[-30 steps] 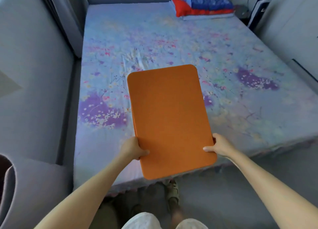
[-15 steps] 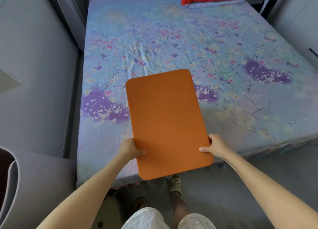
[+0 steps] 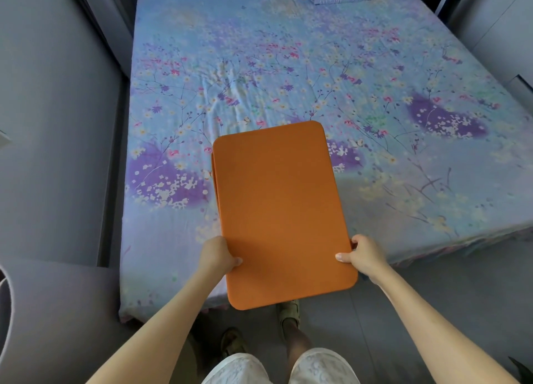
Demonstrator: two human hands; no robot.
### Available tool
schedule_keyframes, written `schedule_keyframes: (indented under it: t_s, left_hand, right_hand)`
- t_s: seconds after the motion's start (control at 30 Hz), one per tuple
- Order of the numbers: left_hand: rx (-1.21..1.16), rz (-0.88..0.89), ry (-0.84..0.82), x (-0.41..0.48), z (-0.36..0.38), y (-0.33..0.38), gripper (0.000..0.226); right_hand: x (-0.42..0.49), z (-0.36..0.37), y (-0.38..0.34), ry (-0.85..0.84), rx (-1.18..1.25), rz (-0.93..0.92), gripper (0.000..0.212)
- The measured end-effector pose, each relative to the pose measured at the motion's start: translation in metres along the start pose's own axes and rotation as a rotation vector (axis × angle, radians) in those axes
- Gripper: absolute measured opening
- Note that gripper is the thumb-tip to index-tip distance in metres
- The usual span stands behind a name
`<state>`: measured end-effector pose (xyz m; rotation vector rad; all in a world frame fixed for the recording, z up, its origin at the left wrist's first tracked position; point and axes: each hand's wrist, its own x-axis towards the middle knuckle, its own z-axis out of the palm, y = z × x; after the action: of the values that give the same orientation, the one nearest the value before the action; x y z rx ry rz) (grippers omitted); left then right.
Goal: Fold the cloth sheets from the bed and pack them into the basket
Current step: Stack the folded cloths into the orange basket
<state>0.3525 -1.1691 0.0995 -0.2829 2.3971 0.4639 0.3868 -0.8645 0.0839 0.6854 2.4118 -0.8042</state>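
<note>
Flat folded orange cloth sheet with rounded corners (image 3: 278, 210) held level over near edge of floral blue bedsheet (image 3: 375, 81); left hand (image 3: 216, 254) and right hand (image 3: 364, 254) each pinch a side edge near bottom corners; looks light, fairly stiff, layered; grip both sides

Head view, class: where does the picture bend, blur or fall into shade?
Head view: wide-angle bending bows the bed edges and walls outward; the floral print goes soft toward the far end; the orange folded cloth darkens near the left hand and right hand; no glare.
</note>
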Motion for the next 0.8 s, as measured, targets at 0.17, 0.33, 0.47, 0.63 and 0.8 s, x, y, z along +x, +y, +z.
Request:
schedule_keyframes:
  t_s: [0.17, 0.33, 0.47, 0.63, 0.8]
  left_hand:
    - [-0.071, -0.041, 0.040, 0.001, 0.002, -0.007, 0.034]
    - [-0.149, -0.025, 0.068, -0.002, 0.004, -0.020, 0.033]
    - [-0.334, -0.051, 0.056, -0.006, 0.003, -0.030, 0.025]
    - [-0.338, -0.075, 0.039, -0.002, 0.000, -0.027, 0.026]
    - [-0.310, -0.048, 0.084, -0.004, 0.008, -0.027, 0.029]
  right_hand:
    - [0.000, 0.002, 0.004, 0.026, 0.096, 0.004, 0.047]
    - [-0.002, 0.010, 0.008, 0.068, 0.180, 0.012, 0.042]
    - [-0.001, 0.006, 0.004, 0.036, 0.198, -0.006, 0.033]
    - [0.006, 0.004, 0.002, 0.018, 0.109, -0.005, 0.048]
    - [0.000, 0.008, 0.011, 0.072, 0.175, -0.060, 0.037]
